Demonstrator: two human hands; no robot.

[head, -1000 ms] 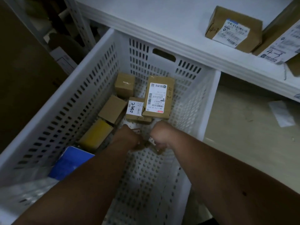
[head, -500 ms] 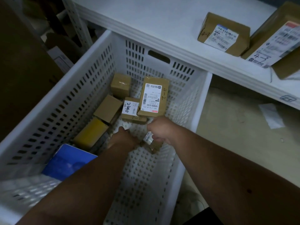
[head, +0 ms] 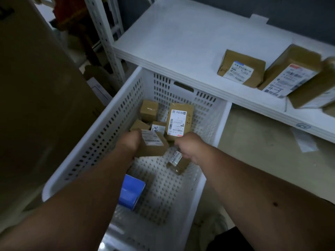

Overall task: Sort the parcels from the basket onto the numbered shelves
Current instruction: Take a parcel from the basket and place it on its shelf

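— While reaching down into the white basket (head: 222, 124), gripping anything with the left hand (head: 129, 144)?
— Yes. Curled round the near left end of a brown labelled box (head: 154, 144), label facing up, held over the middle of the basket.
— And with the right hand (head: 188, 147)?
— Clenched on the top of a small taped parcel (head: 176, 161), just right of the labelled box. Hangs tilted below the fist, close above the perforated basket floor; cannot tell whether touching it.
— Left lying in the basket?
— At the far end: a tall box marked 4-2 (head: 178, 122), leaning toward the far wall; a small plain box (head: 149, 109) to its left; nearer, a little box with a handwritten label (head: 158, 128), partly hidden behind the held one. Also a blue box (head: 131, 192) against the near left side, half covered by the left forearm.
— Already up on the white shelf (head: 181, 42)?
— Toward the right: one brown parcel (head: 241, 69), and beside it a longer parcel marked 4-3 (head: 288, 73). Further right, blurred at the frame edge, another brown package (head: 313, 89).
— On the floor?
— A white slip of paper (head: 304, 142), right of the basket, under the shelf edge.
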